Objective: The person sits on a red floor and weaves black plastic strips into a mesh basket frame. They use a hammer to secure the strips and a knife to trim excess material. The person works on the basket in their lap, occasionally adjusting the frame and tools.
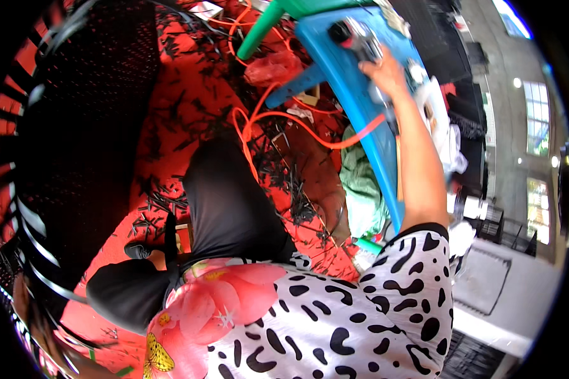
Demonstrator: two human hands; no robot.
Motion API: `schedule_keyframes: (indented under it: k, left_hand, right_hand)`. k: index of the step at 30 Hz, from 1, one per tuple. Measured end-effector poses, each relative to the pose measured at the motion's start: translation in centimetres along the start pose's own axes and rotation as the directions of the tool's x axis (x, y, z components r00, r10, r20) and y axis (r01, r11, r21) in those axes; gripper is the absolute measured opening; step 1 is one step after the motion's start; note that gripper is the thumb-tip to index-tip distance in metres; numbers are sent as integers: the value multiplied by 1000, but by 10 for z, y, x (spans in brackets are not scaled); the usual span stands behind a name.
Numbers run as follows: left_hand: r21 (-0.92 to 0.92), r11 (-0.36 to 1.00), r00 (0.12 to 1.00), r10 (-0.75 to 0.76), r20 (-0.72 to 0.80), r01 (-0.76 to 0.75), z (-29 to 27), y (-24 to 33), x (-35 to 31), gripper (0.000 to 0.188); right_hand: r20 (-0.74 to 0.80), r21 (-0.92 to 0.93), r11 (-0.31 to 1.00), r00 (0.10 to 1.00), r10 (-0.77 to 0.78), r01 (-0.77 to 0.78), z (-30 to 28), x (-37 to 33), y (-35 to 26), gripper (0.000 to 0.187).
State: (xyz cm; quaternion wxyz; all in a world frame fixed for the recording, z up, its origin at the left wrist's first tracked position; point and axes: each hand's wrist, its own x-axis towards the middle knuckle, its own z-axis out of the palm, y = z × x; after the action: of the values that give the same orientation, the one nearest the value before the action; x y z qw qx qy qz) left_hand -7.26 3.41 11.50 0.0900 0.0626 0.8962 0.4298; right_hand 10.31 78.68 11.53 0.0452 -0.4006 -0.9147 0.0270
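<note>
An orange hose (297, 123) snaked over the red floor (171, 120) littered with dark scraps (284, 183); green cloth (363, 183) lay nearby.

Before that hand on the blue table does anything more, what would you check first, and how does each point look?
1. Right hand on the metal tool: ok, resting against it.
2. Grip closed on the tool: cannot tell.
3. Left hand in sight: not ok, out of view.
4. Orange hose free of kinks: ok, loose loops.
5. Blue table edge clear: ok.
6. Red floor: not ok, strewn with black scraps.
</note>
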Motion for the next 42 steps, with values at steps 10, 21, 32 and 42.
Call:
schedule_keyframes:
  k: [10, 21, 32, 42]
  left_hand:
    - [211, 932, 955, 291, 52, -295, -24, -64, 79, 24]
    - [346, 891, 955, 286, 73, -293, -51, -82, 114, 21]
    - [412, 864, 955, 285, 77, -291, -59, -77, 126, 20]
    - [424, 840, 941, 301, 157, -339, -44, -66, 132, 22]
  right_hand:
    - [-99, 4, 964, 959, 265, -266, -54, -215, 250, 48]
    - [-197, -138, 951, 949, 247, -276, -14, -254, 249, 66]
    - [-81, 142, 988, 994, 68, -56, 6, -238, 192, 34]
    - [-214, -18, 999, 977, 25, -29, -5, -304, 235, 27]
